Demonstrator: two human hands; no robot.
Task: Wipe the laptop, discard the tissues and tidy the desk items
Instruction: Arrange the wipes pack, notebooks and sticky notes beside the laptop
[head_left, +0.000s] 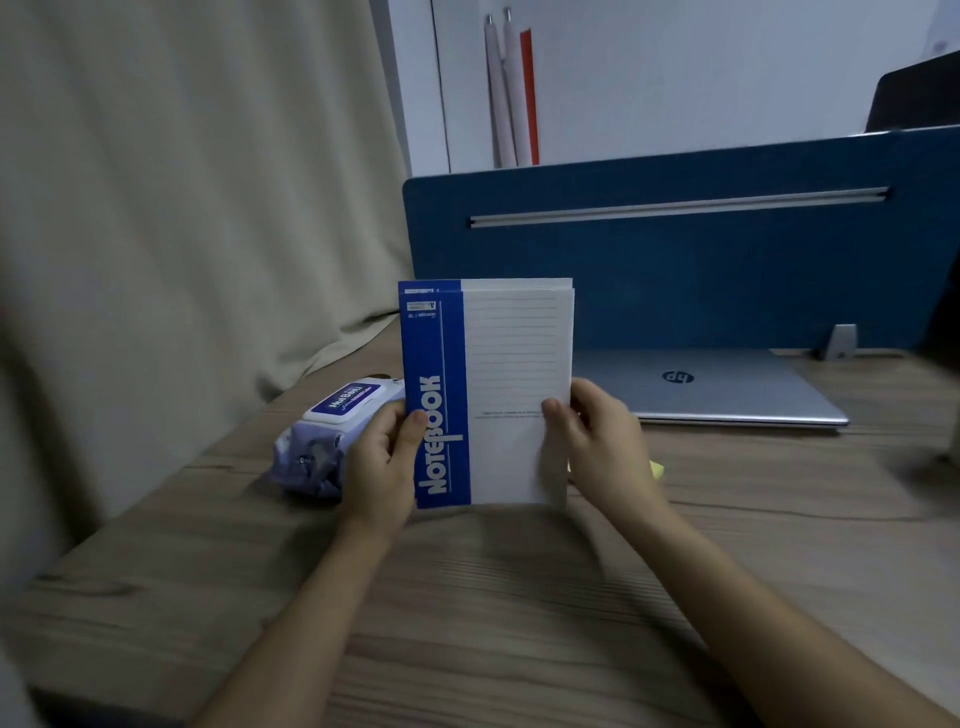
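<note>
A blue and white notebook (488, 384) stands upright on its lower edge on the wooden desk (519, 597). My left hand (382, 462) grips its blue spine side, thumb across the cover. My right hand (602, 441) holds the white right edge, fingers curled round it. A closed silver laptop (727, 387) lies flat behind, to the right. A purple pack of wet wipes (332, 436) lies to the left of the notebook, partly hidden by my left hand. A small yellow thing (657, 469) peeks out behind my right wrist.
A blue desk divider (727, 260) with a metal rail closes off the back of the desk. A beige curtain (182, 208) hangs along the left side. A dark object (953, 447) sits at the far right edge.
</note>
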